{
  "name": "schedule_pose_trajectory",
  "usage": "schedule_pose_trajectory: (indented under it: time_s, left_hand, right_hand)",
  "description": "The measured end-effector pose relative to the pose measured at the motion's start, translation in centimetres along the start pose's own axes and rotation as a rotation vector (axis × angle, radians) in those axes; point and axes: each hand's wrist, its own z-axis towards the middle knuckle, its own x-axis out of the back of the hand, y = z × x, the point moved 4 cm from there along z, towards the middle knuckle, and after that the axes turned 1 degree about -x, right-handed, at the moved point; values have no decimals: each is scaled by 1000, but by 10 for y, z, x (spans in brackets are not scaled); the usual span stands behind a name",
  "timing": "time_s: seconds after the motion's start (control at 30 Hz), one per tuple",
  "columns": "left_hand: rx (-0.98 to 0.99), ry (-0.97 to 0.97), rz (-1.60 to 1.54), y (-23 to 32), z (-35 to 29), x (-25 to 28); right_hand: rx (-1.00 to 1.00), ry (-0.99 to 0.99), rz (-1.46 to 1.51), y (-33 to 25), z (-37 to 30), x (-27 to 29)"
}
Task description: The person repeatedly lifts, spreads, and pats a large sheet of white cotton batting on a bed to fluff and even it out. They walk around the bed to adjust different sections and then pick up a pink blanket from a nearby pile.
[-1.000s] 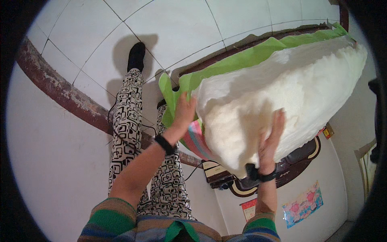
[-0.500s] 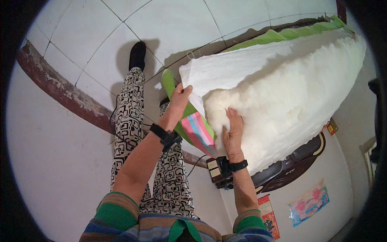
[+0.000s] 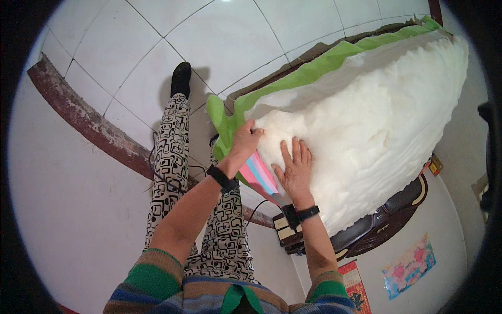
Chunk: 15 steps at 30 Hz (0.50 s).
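A thick, fluffy white cotton batting (image 3: 366, 131) covers most of the bed, its surface lumpy. Along its far left side a strip of thin white cloth (image 3: 282, 98) shows. At the batting's near left corner my left hand (image 3: 247, 140) is closed, its fingers pinching the edge; whether some of the white cloth is in the pinch is hidden. My right hand (image 3: 297, 172) lies flat on the batting just to the right, fingers spread. Under the batting are a green sheet (image 3: 224, 123) and a pink, blue and white striped cloth (image 3: 257, 175).
A dark padded headboard (image 3: 387, 220) stands along the bed's right side, by a small cabinet (image 3: 287, 230). Tiled floor (image 3: 141, 47) lies beyond my feet. A worn brown ledge (image 3: 94, 123) curves along the left. A cable (image 3: 256, 209) hangs near the cabinet.
The white cloth that my left hand held by its corner is now mostly out of sight. More green sheet shows. My left hand has moved toward the batting; my right hand has flattened on it.
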Motion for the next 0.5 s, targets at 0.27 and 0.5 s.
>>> schedule_pose_trajectory:
  time_s: [0.27, 0.5]
  left_hand:
    - [-43, -69, 4, 26, -70, 50]
    - [-70, -103, 44, 85, -136, 214]
  right_hand:
    - [-52, -147, -79, -30, -24, 25]
    - [2, -151, -112, -64, 12, 41]
